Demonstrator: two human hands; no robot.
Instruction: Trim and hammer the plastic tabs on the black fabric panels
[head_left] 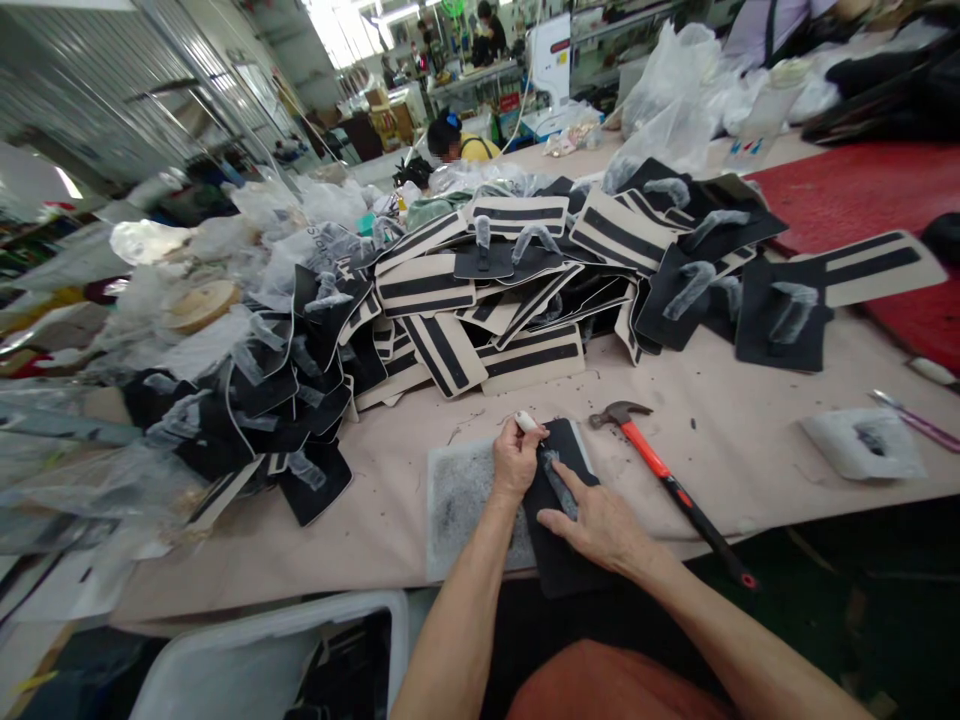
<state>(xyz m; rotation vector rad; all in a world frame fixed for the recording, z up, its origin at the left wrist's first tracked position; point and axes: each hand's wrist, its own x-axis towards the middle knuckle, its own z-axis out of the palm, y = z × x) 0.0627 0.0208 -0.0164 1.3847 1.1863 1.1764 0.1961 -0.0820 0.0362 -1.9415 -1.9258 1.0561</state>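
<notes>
A black panel [562, 560] with a plastic-wrapped handle [559, 487] lies partly over a speckled, whitish board [469, 500] near the table's front edge. My left hand [516, 462] is closed around a small tool with a white grip [527, 423], its lower end at the top of the wrapped handle. My right hand [600, 520] rests on the panel, forefinger and thumb spread apart along the wrapped handle. To the right lies a claw hammer [660, 470] with a red and black handle.
Piled panels [450, 350], black and beige-striped, fill the table's middle and left. A white block [862, 445] and a purple pen-like tool [919, 420] lie at right. A white bin [397, 640] stands below the front edge. Behind the pile is a person [476, 148] in yellow.
</notes>
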